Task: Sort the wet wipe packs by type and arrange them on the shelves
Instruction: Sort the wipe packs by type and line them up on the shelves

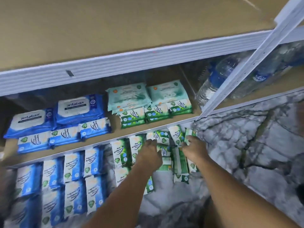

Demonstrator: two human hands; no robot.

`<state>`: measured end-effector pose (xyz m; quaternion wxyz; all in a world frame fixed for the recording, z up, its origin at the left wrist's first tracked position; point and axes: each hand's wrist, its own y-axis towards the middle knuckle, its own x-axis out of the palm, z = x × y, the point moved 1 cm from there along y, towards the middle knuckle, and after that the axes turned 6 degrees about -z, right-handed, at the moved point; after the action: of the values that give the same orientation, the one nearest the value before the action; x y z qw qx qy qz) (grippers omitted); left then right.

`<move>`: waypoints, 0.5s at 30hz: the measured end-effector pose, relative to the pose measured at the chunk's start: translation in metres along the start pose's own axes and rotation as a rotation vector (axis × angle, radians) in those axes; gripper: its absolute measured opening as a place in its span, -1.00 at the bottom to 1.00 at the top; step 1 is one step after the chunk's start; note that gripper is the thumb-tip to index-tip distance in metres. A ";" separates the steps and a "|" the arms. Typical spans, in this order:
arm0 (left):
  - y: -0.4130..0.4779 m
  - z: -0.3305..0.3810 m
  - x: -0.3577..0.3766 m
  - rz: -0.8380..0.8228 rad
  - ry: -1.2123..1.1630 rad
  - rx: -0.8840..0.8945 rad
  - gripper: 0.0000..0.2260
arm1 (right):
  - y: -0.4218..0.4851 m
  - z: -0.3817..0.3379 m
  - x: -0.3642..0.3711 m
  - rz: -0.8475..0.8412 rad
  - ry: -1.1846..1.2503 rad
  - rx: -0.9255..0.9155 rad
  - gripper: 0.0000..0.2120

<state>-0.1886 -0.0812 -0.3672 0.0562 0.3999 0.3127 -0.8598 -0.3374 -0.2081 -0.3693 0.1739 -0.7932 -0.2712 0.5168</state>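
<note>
Grasping glossy, pillowy green packs point(162, 137), left hand point(150, 153) and right hand point(195, 149) clench plastic.

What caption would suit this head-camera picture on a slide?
Left hand and right hand reach among green packs on a marbled surface, blue packs alongside, below a partly stocked shelf.

"antabax": blue packs point(77, 111); "Pine Antibacterial", probably: green packs point(120, 153).

A white metal shelving rack point(131, 58) is spanning the view, its brown upper deck point(115, 22) overhanging a brown lower deck point(115, 129) lying partly in shade. A perforated white upright post point(246, 66) is crossing diagonally at right, in front of clear water bottles point(218, 76). A grey-and-white marble-patterned floor point(246, 145) is showing below the rack.
</note>
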 end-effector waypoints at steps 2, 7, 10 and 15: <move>0.031 0.002 0.012 0.000 0.065 0.011 -0.49 | 0.027 -0.006 0.009 0.009 -0.152 -0.008 -0.56; 0.072 0.008 0.038 -0.034 0.219 0.012 -0.43 | 0.075 -0.009 0.034 0.032 -0.357 -0.090 -0.49; 0.075 0.009 0.049 0.081 0.201 -0.019 -0.45 | 0.088 -0.007 0.039 0.071 -0.416 -0.055 -0.52; 0.074 0.010 0.050 0.304 -0.195 -0.268 -0.50 | 0.091 -0.010 0.038 0.107 -0.348 0.033 -0.61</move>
<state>-0.2028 -0.1380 -0.4348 0.2677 0.3465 0.3535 -0.8266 -0.2935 -0.2569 -0.4428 0.1095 -0.7022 -0.2460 0.6591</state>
